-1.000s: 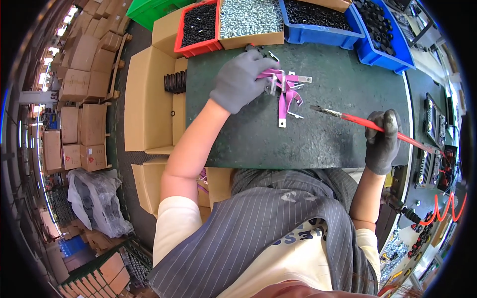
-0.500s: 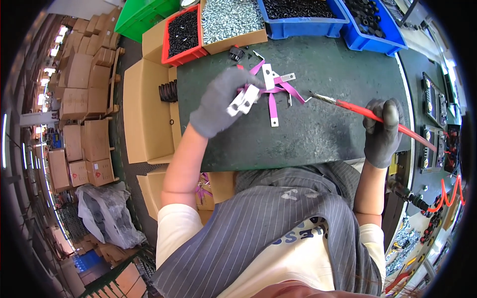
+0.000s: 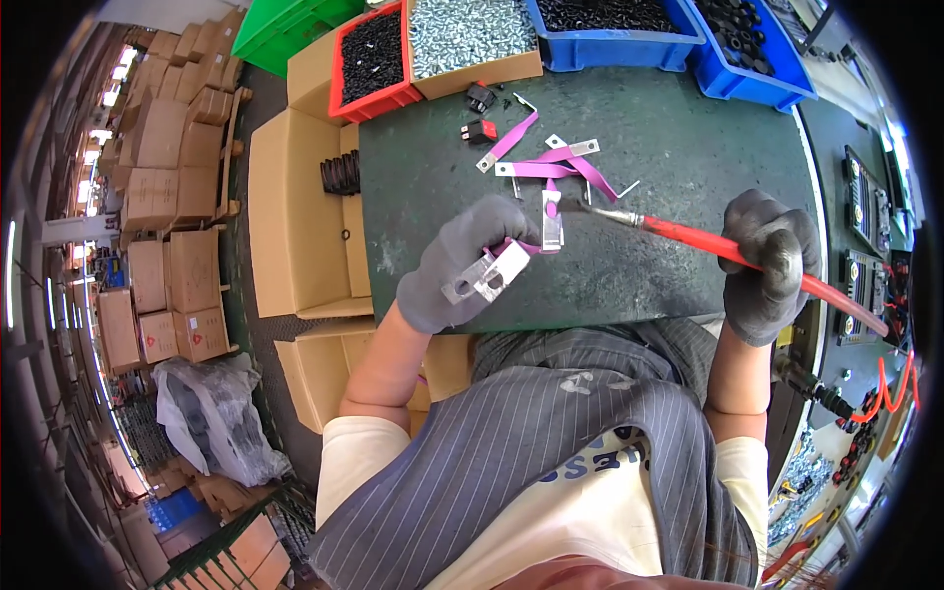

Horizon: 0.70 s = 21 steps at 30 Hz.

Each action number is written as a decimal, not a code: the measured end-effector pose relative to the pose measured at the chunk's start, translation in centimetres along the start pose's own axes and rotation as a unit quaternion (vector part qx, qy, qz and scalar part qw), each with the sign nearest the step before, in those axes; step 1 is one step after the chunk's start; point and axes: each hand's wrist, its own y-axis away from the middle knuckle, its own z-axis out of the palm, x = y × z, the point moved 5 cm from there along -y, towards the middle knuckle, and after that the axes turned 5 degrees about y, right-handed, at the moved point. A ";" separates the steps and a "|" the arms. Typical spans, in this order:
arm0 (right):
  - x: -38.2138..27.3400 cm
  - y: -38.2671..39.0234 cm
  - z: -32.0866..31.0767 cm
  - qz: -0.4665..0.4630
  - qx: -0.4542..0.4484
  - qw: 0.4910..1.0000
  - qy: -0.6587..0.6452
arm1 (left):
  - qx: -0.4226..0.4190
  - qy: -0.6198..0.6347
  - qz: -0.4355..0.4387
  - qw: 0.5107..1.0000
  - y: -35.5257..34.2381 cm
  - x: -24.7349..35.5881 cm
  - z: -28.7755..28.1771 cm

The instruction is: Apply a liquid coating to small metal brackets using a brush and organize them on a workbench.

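My gloved left hand [image 3: 462,265] is closed around purple-sleeved metal strips [image 3: 506,270], whose flat silver ends with holes stick out below the fingers. Another holed silver end [image 3: 553,231] stands out beyond the fingertips. At its upper part is the dark tip of a red-handled brush [image 3: 688,236], gripped in the fist of my gloved right hand [image 3: 770,265]; whether the tip touches the metal I cannot tell. Just beyond lie several loose purple-sleeved strips [image 3: 580,162], overlapping on the dark green tabletop [image 3: 678,138].
Along the far edge stand a red bin [image 3: 393,95] of black parts, a carton [image 3: 492,79] of silver fasteners and blue bins [image 3: 615,54]. A red-and-black switch [image 3: 479,131] lies near the strips. Open cardboard boxes [image 3: 295,216] sit at the left.
My left hand has come nearer to me with its strips. The brush tip has shifted left and down to the held strip's end. The loose strips beyond are now uncovered.
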 end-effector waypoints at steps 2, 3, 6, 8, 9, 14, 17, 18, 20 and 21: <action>-0.2 0.1 0.3 0.018 0.015 1.000 -0.017 | -0.016 -0.018 0.001 1.000 -0.1 0.3 0.1; 0.0 0.2 0.5 0.020 -0.005 1.000 0.004 | -0.009 -0.019 0.010 1.000 -0.2 0.4 0.0; 0.2 0.6 -0.2 0.042 -0.040 0.997 0.041 | 0.021 -0.008 -0.012 1.000 -0.4 -0.1 -0.4; 1.3 1.0 -0.9 0.106 -0.009 0.991 0.086 | 0.067 -0.078 -0.051 0.993 -0.7 -1.6 -1.1; 1.8 1.3 -1.3 0.131 0.029 0.989 0.056 | 0.103 -0.126 -0.061 0.985 -1.2 -2.5 -1.6; 3.6 2.0 -2.8 0.187 0.104 0.976 0.041 | 0.159 -0.320 -0.098 0.929 -5.5 -6.5 -3.7; 4.3 2.5 -3.0 0.216 0.129 0.967 0.039 | 0.054 -0.448 -0.174 0.875 -7.6 -7.9 -2.7; 4.4 2.6 -3.1 0.218 0.139 0.965 0.038 | 0.054 -0.446 -0.174 0.876 -7.9 -8.1 -2.6; 4.0 2.5 -2.9 0.234 0.146 0.961 0.029 | -0.001 -0.524 -0.197 0.829 -8.0 -8.8 -2.2; 3.9 2.5 -2.9 0.248 0.156 0.956 0.018 | -0.003 -0.523 -0.195 0.829 -7.8 -9.0 -2.4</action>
